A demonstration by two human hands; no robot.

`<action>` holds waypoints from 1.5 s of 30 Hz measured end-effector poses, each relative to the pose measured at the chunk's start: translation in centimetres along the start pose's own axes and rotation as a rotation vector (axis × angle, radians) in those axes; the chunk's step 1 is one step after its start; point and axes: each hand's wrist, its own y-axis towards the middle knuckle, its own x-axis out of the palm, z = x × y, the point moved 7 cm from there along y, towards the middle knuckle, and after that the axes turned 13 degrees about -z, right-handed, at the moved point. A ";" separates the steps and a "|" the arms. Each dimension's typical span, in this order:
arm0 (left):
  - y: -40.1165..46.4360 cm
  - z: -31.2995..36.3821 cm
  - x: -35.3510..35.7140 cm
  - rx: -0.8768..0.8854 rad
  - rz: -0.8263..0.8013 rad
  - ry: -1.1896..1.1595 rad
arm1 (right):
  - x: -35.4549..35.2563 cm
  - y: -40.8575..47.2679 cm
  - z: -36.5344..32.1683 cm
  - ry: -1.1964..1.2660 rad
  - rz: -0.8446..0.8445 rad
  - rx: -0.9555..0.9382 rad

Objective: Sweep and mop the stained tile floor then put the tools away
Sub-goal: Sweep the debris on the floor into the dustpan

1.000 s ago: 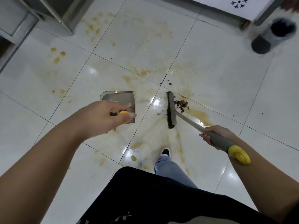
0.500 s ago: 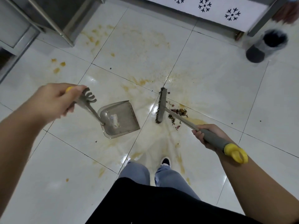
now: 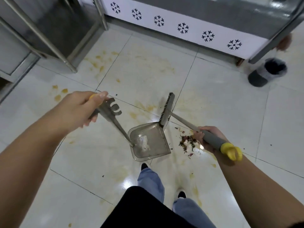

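My left hand [image 3: 82,107] grips the yellow-tipped handle of a grey dustpan [image 3: 148,142], whose pan rests on the tile floor [image 3: 213,99] with its open edge toward the right. My right hand [image 3: 206,137] grips the grey handle of a broom [image 3: 167,111] with a yellow end. The broom head stands on edge just beyond the pan's far right corner. A small pile of brown and white debris [image 3: 187,143] lies between the pan and my right hand. Yellow-brown stains [image 3: 98,63] are spread over the tiles.
A steel cabinet with legs [image 3: 49,33] stands at the far left. A white panel with black flower marks [image 3: 181,28] runs along the back. A grey bin with a dark liner [image 3: 268,71] lies tipped at the far right. My feet [image 3: 164,181] stand just behind the pan.
The dustpan has shifted right and come down beside the debris pile. The broom head has swung past the pile toward the pan's far corner. The view has tilted up.
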 end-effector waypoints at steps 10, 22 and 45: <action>6.5 0.7 -1.2 0.003 -0.217 0.240 | 6.3 11.3 -2.6 0.273 -0.105 -0.084; 9.9 3.5 1.9 0.061 -0.218 0.513 | -3.4 8.9 -0.4 0.336 0.053 -0.104; 9.6 13.1 16.1 0.163 -0.341 0.734 | -13.5 -10.3 -0.1 0.063 0.258 -0.059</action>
